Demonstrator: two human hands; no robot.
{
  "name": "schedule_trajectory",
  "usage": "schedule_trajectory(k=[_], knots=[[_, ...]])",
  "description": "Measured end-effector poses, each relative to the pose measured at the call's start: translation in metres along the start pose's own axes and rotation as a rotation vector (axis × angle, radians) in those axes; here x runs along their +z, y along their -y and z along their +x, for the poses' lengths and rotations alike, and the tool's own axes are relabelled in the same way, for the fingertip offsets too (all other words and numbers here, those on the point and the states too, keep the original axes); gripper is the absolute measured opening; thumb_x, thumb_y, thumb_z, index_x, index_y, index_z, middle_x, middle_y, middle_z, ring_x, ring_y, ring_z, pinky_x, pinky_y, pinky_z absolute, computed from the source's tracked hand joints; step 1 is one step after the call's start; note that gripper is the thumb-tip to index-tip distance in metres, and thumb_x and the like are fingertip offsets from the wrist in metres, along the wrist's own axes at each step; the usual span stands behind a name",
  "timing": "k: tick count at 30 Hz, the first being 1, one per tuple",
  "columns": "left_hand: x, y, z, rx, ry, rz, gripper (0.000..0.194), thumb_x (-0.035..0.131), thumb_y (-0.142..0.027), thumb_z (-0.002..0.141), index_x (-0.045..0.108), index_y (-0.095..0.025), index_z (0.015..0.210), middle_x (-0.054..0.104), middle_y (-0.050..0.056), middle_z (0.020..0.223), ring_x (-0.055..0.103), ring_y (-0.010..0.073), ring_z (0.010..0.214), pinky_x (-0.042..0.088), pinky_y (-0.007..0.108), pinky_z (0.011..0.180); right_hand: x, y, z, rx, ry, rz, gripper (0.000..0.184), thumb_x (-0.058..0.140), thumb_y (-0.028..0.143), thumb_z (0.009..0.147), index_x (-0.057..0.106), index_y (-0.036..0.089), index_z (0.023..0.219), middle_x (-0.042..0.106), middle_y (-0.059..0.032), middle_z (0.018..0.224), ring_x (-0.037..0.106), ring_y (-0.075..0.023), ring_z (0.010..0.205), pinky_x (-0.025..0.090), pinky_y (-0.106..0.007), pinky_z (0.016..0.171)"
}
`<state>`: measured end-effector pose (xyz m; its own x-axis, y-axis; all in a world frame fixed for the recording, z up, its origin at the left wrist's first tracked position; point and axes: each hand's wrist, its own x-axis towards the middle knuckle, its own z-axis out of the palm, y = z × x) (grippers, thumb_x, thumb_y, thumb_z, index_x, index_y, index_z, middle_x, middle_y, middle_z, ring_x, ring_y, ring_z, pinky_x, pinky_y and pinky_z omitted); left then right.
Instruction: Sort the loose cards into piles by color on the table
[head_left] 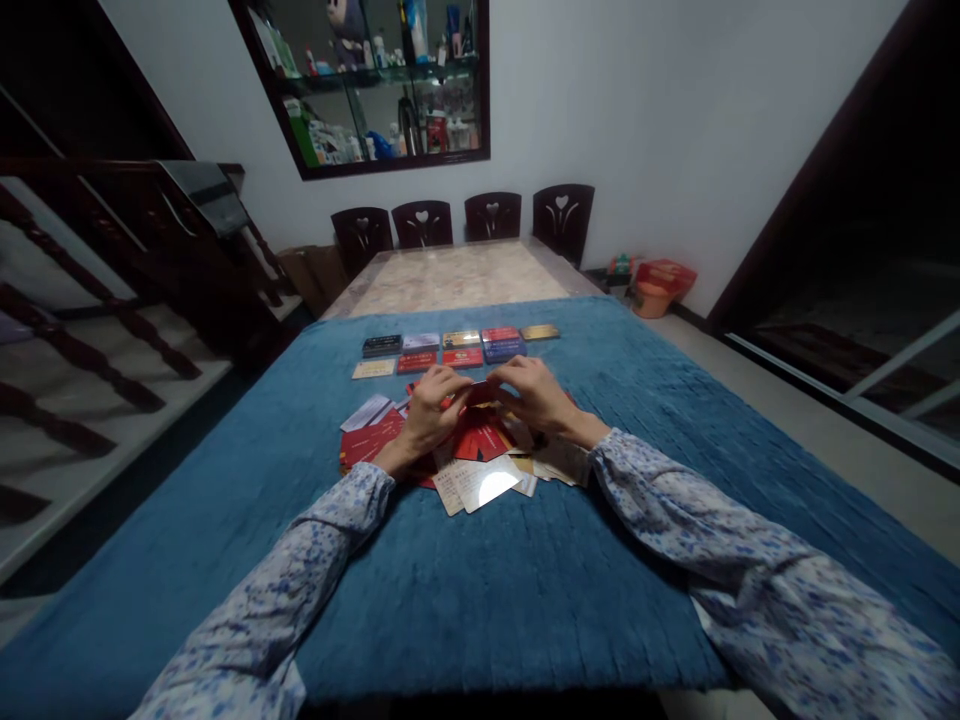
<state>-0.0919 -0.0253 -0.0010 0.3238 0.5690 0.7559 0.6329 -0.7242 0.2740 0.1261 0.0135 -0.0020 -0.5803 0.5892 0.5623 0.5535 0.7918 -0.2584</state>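
My left hand (429,408) and my right hand (534,393) meet above a loose heap of cards (480,465) on the blue cloth (450,580). Both pinch the same red card (480,393), fingers curled on its ends. The heap holds red, white and beige cards, partly hidden under my hands. Beyond the heap, two neat rows of cards (457,350) lie flat: dark, white, gold, red and blue ones. A glossy pale card (487,485) at the heap's near edge reflects light.
The cloth covers the near part of a long marble-topped table (457,275). Several dark wooden chairs (465,220) stand at its far end. A stair railing (90,330) runs on the left. A glass cabinet (382,80) hangs on the wall; an orange bag (660,285) sits on the floor.
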Motion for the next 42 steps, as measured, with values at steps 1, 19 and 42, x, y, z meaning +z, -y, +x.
schedule_trajectory(k=[1,19,42], knots=[[-0.001,0.000,-0.001,-0.015,-0.010,-0.007,0.014,0.061,-0.021,0.096,0.075,-0.020,0.095,0.072,0.006,0.086,0.060,0.0205,0.086,0.052,0.037,0.080,0.001,0.000,0.000,0.006,0.011,0.001,0.014,0.064,0.025,0.095,0.071,0.021,0.106,0.074,-0.0081,0.097,0.060,-0.0219,0.095,0.037,-0.034,0.086],[0.003,0.017,-0.014,-0.189,-0.024,0.000,0.015,0.062,-0.008,0.085,0.072,-0.018,0.090,0.074,0.005,0.091,0.065,0.0205,0.093,0.056,0.037,0.087,0.007,-0.013,-0.003,0.106,0.012,0.092,0.016,0.062,0.021,0.094,0.075,0.019,0.103,0.075,-0.0090,0.096,0.063,-0.0213,0.091,0.045,-0.032,0.083],[0.008,0.024,-0.021,-0.222,0.158,0.090,0.044,0.060,-0.003,0.080,0.064,-0.021,0.120,0.068,0.005,0.100,0.065,0.0224,0.093,0.055,0.038,0.088,0.009,0.001,-0.009,0.176,0.121,-0.198,0.041,0.062,0.018,0.091,0.063,0.019,0.131,0.076,-0.0115,0.100,0.065,-0.0256,0.090,0.040,-0.034,0.083]])
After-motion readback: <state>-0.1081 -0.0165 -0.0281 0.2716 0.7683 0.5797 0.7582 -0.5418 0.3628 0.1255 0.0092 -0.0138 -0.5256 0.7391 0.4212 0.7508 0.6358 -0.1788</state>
